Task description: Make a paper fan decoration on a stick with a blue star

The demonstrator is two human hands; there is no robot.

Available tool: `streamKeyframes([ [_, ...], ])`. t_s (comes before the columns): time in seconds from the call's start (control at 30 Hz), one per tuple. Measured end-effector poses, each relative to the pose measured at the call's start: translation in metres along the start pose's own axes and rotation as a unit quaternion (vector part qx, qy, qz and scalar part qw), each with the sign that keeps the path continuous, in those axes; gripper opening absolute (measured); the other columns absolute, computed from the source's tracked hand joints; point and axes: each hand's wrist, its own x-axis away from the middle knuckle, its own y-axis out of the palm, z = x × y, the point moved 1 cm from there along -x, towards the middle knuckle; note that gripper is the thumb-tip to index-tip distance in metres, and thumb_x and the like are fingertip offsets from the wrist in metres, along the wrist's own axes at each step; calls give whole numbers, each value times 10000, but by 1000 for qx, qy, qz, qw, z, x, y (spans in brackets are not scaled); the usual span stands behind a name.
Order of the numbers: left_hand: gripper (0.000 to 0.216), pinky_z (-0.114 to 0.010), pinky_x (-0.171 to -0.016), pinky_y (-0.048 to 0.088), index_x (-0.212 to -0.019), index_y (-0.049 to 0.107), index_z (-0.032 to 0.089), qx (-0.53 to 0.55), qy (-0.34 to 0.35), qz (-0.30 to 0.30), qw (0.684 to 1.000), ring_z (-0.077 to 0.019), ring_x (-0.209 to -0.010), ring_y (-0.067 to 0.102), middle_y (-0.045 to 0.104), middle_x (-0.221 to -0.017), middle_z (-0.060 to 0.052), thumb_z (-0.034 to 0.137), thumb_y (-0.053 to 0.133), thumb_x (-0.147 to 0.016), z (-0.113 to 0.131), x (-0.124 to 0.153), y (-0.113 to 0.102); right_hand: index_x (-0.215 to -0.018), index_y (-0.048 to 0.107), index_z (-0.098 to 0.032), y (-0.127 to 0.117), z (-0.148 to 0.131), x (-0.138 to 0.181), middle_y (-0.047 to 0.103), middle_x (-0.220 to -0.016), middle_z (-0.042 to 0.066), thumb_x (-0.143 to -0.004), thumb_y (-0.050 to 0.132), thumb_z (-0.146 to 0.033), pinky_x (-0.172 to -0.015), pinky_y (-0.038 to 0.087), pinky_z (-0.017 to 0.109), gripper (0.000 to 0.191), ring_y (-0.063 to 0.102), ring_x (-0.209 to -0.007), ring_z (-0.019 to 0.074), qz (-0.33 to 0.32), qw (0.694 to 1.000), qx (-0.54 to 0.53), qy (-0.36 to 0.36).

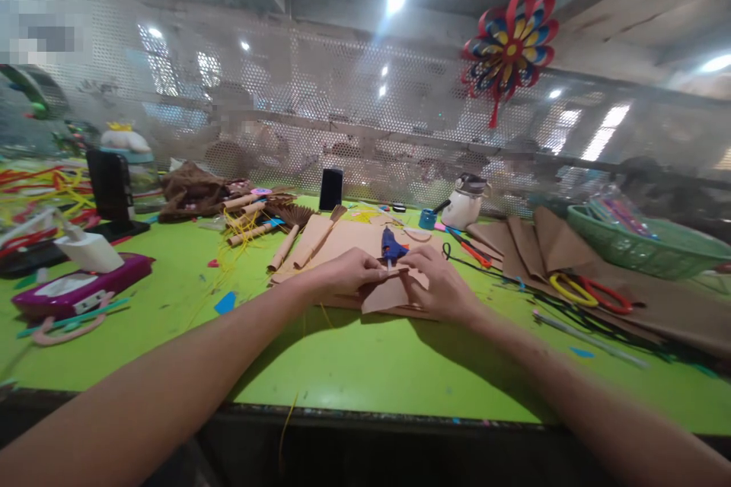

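Both hands are closed on a small piece of brown paper (384,297), held up over the front of a brown board. My left hand (359,271) pinches its left upper edge, which looks folded or rolled. My right hand (438,281) grips the right part of the same edge, fingers bent over it. Just beyond the fingertips lies a blue glue gun (393,243), its nozzle toward me. Under it is the flat brown board (348,237). Rolled brown paper tubes (284,247), some with fanned ends, lie to the left of my hands.
On the right are red-handled scissors (606,295), brown paper sheets (605,274) and a green basket (645,249). A white jug (464,202) and a phone (331,189) stand at the back. A purple power strip (85,289) lies left. The table's front edge (365,417) is near me.
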Motion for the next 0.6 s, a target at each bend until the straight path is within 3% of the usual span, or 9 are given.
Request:
streamKeyframes([
  [0.1, 450, -211, -493, 258, -679, 599, 99, -30, 18, 10, 999, -82, -511, 344, 467, -557, 18, 534, 493, -728, -4, -1, 0, -985, 586, -152, 0, 6, -3, 606, -879, 67, -751, 502, -166, -661, 435, 246, 249, 536, -755, 149, -18, 989, -105, 105],
  [0.2, 446, -215, -490, 237, -640, 595, 104, -53, 39, 20, 998, -79, -504, 320, 432, -527, 29, 534, 504, -718, -5, -3, 1, -850, 640, -141, -1, 5, -3, 613, -675, 28, -784, 503, -307, -563, 419, 220, 226, 537, -606, 123, -99, 959, -203, 173],
  [0.3, 409, -217, -499, 233, -626, 600, 101, -44, 40, 24, 998, -76, -511, 307, 414, -519, 33, 500, 543, -701, -3, -3, 1, -775, 652, -121, -4, 3, -2, 526, -488, -16, -781, 507, -412, -479, 384, 211, 325, 471, -454, 91, -156, 912, -323, 202],
  [0.4, 372, -217, -518, 242, -653, 628, 93, -13, 37, 13, 999, -80, -540, 333, 454, -558, 20, 461, 588, -679, -2, -3, 0, -824, 665, -108, -6, 8, -1, 518, -485, -22, -714, 591, -438, -442, 365, 210, 356, 433, -413, 74, -149, 876, -400, 226],
  [0.6, 352, -221, -520, 247, -762, 665, 111, 103, 24, -78, 991, -77, -542, 341, 493, -601, 8, 450, 602, -687, -7, 0, 1, -798, 694, -111, -10, 14, -1, 558, -562, -3, -645, 668, -414, -495, 366, 213, 340, 445, -499, 70, -141, 858, -440, 227],
])
